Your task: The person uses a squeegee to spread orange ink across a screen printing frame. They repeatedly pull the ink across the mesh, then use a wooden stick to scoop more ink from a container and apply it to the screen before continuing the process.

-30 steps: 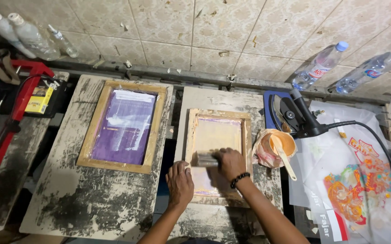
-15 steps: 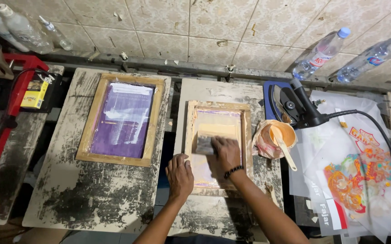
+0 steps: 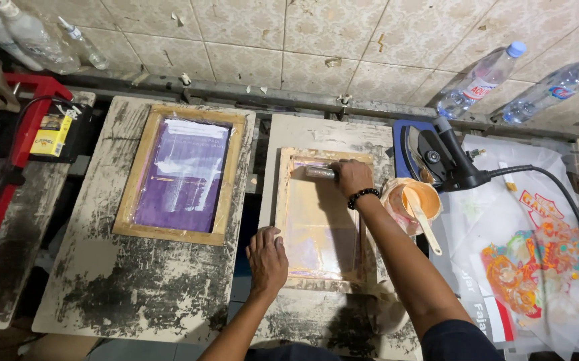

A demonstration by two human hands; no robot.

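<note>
At the far left of the frame I see a red metal clamp stand (image 3: 32, 107) and a small yellow box (image 3: 50, 135). Next to them, on a paint-scarred board, lies a wooden screen-printing frame with purple mesh (image 3: 181, 175), untouched.

Centre frame is the work in hand: a second, pale wooden screen frame with pinkish mesh (image 3: 321, 220) lying flat on its own worn board (image 3: 316, 130). My left hand (image 3: 267, 262) presses on the frame's lower left corner, palm down, fingers close together, pinning it. My right hand (image 3: 354, 178), with a dark bead bracelet at the wrist, sits at the frame's upper edge, fingers curled around a short squeegee (image 3: 320, 173) laid across the mesh.

I judge this to be the start of a print stroke. The next move calls for even downward pressure, dragging the squeegee toward the lower edge while the frame stays pinned.

To the right stand an orange bowl of ink with a spatula (image 3: 418, 200), a black iron (image 3: 436, 157) and printed transfer sheets (image 3: 523, 267).
</note>
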